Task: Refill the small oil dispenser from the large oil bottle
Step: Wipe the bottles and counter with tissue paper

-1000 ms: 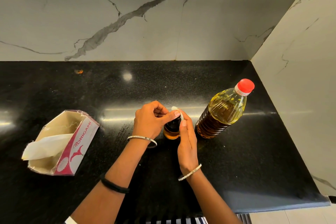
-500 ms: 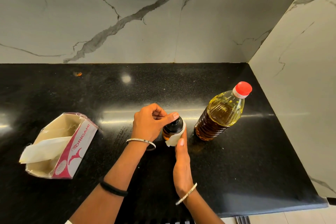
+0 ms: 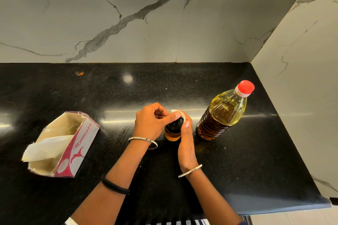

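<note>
Both hands are in tight on the small oil dispenser point(image 3: 171, 133), which stands upright on the black counter point(image 3: 247, 160) right between them. The left hand point(image 3: 150, 123) has its fingers curled in and its thumb stretched across onto the dispenser's black top point(image 3: 176, 124), pinching it from the left side. The right hand point(image 3: 186, 144) comes up from below, thumb lying straight up the near side of the dispenser and fingers curled round the far side of the top. That is a firm hold, not a loose one. Caught between the left thumb and the right fingers is a scrap of white tissue point(image 3: 177, 112), pressed against the top of the dispenser. Whether the top is loose on the neck cannot be told from here. Amber oil shows in the lower part of the little glass body, just beside the left wrist.

Out to the right of the right hand, near but not touching it, stands the large oil bottle point(image 3: 222, 115), upright, red cap point(image 3: 246, 86) on, full of yellow oil. No hand is on it.

Well off to the left of the left hand sits an opened tissue box point(image 3: 73, 144), pink and white, with a sheet point(image 3: 47, 148) hanging out of its near end. Each wrist wears a thin metal bangle point(image 3: 143, 139), and a black band point(image 3: 115, 187) rings the left forearm. Beyond both hands, a white marble wall point(image 3: 128, 23) rises behind the counter.
</note>
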